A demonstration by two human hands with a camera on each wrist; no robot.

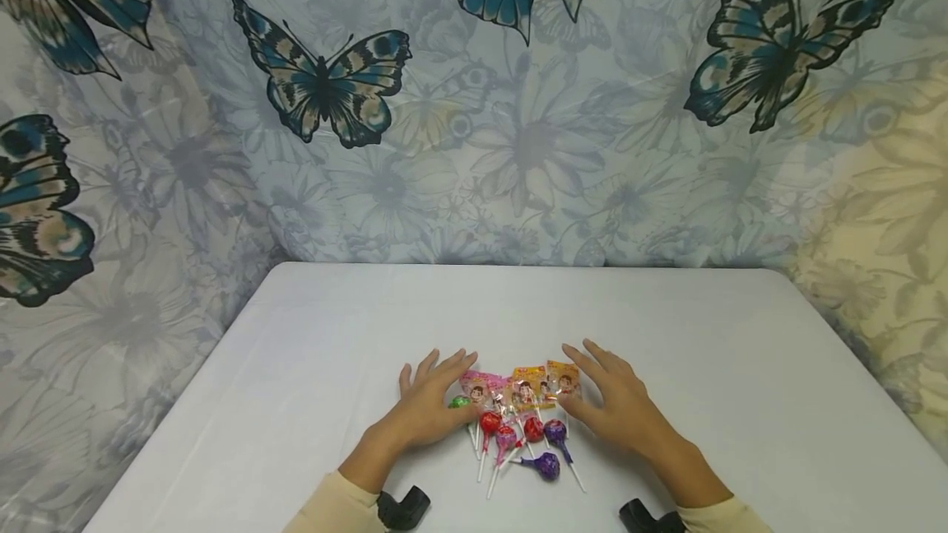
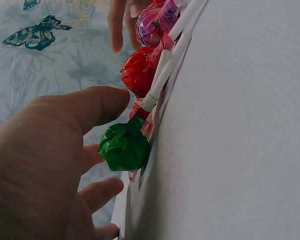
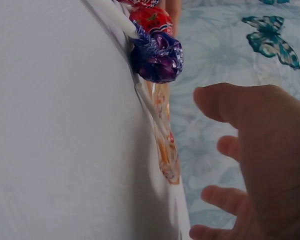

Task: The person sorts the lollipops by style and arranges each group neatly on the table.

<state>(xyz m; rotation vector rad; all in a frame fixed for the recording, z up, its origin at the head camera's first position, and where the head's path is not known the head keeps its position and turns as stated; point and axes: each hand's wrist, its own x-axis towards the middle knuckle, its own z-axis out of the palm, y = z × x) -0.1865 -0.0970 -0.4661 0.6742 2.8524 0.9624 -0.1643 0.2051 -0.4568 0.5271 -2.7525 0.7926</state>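
Observation:
A small group of wrapped lollipops lies on the white table between the two hands. At the left, my left hand (image 1: pixel 427 405) has its fingers spread, its thumb beside the green lollipop (image 2: pixel 124 146) and a red lollipop (image 1: pixel 490 422). My right hand (image 1: pixel 618 401) flanks the other side, fingers apart, thumb near an orange flat packet (image 1: pixel 564 377). Nearer the front are a pink lollipop (image 1: pixel 506 437), another red lollipop (image 1: pixel 533 429), a purple lollipop (image 3: pixel 157 57) and a second purple lollipop (image 1: pixel 546 466) lying sideways. Behind them are a pink packet (image 1: pixel 481 385) and another orange packet (image 1: pixel 526 389). Neither hand grips anything.
The white tabletop (image 1: pixel 296 401) has rounded far corners. Behind it hangs a pale floral cloth (image 1: pixel 533 155) printed with blue butterflies, which also covers the left and right sides. Black wrist devices (image 1: pixel 403 508) show at both sleeves.

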